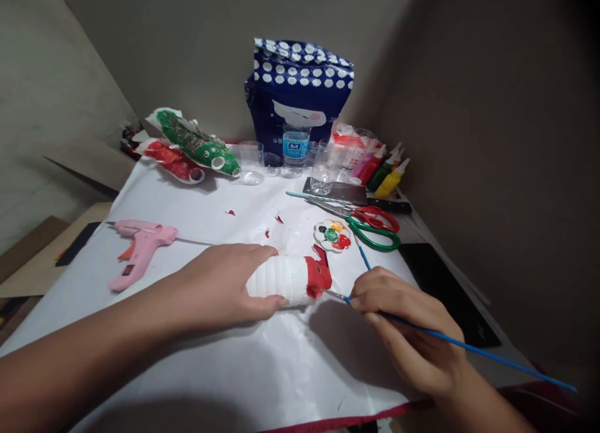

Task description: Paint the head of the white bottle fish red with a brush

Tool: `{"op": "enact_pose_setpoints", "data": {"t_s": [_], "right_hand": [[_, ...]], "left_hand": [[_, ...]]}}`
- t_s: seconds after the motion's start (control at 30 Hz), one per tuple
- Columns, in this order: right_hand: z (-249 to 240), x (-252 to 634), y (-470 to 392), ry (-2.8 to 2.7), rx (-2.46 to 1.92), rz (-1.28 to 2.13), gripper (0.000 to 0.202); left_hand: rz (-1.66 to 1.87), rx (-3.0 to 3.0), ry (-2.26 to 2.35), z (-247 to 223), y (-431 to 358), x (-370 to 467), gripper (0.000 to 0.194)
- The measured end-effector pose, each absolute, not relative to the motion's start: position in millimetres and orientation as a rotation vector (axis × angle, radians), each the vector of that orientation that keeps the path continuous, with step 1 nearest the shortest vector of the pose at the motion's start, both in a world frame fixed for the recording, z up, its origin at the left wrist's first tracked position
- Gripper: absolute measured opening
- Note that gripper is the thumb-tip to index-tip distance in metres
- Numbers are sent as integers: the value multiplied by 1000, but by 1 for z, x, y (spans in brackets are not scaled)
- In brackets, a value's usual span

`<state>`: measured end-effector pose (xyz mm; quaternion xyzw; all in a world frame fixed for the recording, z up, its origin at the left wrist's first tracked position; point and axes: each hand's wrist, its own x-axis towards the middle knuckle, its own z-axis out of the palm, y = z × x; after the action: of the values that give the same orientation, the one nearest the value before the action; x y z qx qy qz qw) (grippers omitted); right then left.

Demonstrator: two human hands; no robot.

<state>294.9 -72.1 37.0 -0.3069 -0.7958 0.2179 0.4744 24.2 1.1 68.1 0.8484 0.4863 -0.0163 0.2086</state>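
Observation:
My left hand [234, 283] is wrapped round the left end of a white ribbed, bottle-shaped piece [285, 280] lying on its side, its right end painted red. Between the fingers and thumb of my right hand [403, 320] is a blue paintbrush [459, 340], whose tip touches the lower edge of the red part. Just behind the piece sits a flower-shaped paint palette [332, 235] with black, orange, green and red paint. A second blue brush [362, 255] leans by the palette, partly hidden behind my right hand.
At left lies a pink glue gun [143, 242]. Green [197, 142] and red [171, 162] fish stand at the back left. Scissors [375, 230], a cleaver [337, 190], paint bottles [391, 178], clear cups [253, 161] and a blue bag [300, 89] line the back. A black slab [445, 289] lies right.

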Motion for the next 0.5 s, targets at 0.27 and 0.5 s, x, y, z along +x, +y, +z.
{"op": "enact_pose_setpoints", "data": {"t_s": [0.27, 0.5], "right_hand": [[38, 294, -71, -2037, -714, 548, 27], [37, 296, -73, -2003, -738, 520, 26]], "left_hand": [[-32, 2383, 1348, 66, 3, 25, 74], [-27, 2380, 1355, 66, 3, 25, 73]]}}
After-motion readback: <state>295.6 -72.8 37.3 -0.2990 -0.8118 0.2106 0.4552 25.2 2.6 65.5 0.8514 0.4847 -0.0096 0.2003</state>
